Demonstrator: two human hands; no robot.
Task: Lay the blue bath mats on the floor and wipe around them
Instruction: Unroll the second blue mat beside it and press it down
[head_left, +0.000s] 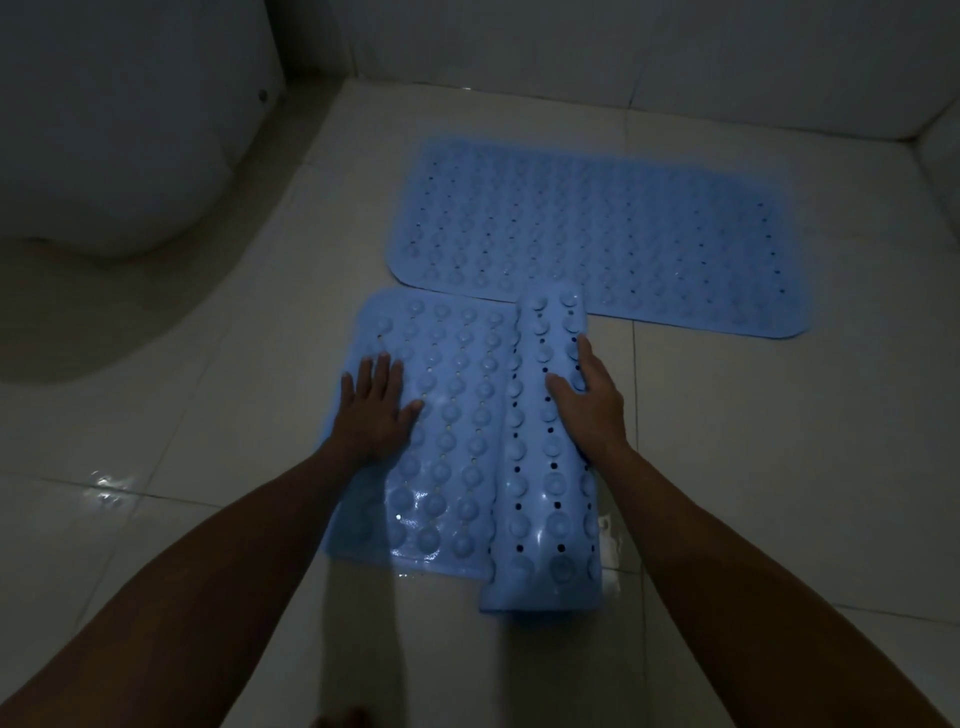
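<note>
One blue bath mat (613, 228) lies flat on the tiled floor near the far wall. A second blue mat (457, 431), with round bumps and small holes, lies nearer to me; its left part is flat and its right part is still rolled into a tube (545, 467). My left hand (376, 410) presses flat on the unrolled part, fingers spread. My right hand (587, 395) rests on the roll, fingers curved over its right side. Something small and white (608, 551) shows on the floor beside the roll.
A white toilet base (119, 135) stands at the left. Tiled walls (623, 47) close the far side and the right corner. The pale floor tiles (779, 467) look wet, with glints at the left and under the near mat.
</note>
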